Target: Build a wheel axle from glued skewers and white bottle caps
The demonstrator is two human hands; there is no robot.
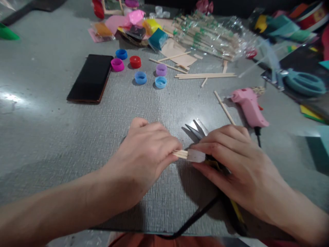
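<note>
My left hand (151, 151) is closed around a small bundle of thin wooden sticks (182, 154), whose ends poke out to the right. A whitish, translucent short piece (196, 155) meets those ends. My right hand (233, 161) pinches that piece between thumb and fingers; its far end is hidden. Under the right hand lies a tool with two pointed metal tips (196, 130) spread apart and a black-and-yellow handle (238, 212). Whether the right hand touches this tool, I cannot tell.
A pink glue gun (249, 106) lies to the right, a loose stick (224, 107) beside it. Further off are several coloured bottle caps (140, 78), a black phone (91, 78), more sticks (205, 76), bagged sticks (205, 34) and light-blue scissors (304, 82). A black cord (195, 216) crosses the front edge.
</note>
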